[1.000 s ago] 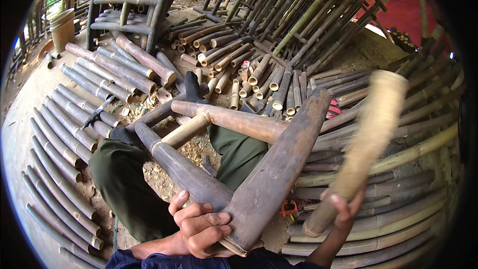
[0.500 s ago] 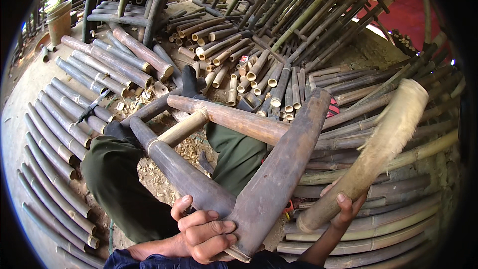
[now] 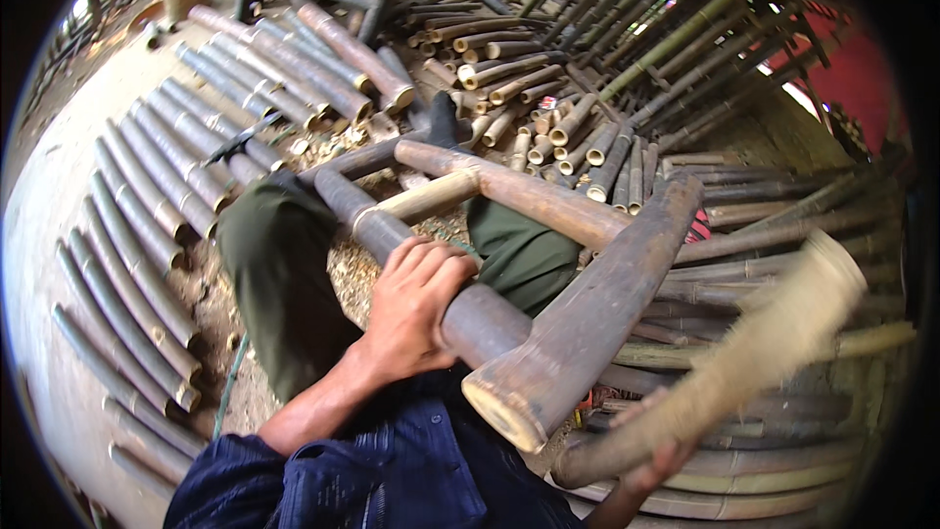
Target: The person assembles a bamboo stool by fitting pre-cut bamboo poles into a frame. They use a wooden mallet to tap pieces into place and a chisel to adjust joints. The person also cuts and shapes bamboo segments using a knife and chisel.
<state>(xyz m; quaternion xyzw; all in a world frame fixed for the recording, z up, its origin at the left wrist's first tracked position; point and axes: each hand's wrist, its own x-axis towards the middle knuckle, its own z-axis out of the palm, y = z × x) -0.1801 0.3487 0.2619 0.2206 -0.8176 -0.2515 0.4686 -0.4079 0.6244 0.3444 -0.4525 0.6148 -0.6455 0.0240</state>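
Dark bamboo forms a joined frame (image 3: 597,318) at the centre of the view, above the person's legs (image 3: 274,284). Towards seven o'clock, the left hand (image 3: 416,299) is clamped over one of its poles (image 3: 482,321). Towards five o'clock, the right hand (image 3: 654,472) is wrapped around the lower end of a pale, blurred bamboo club (image 3: 729,362). Cut bamboo lengths (image 3: 140,186) lie in rows at nine o'clock.
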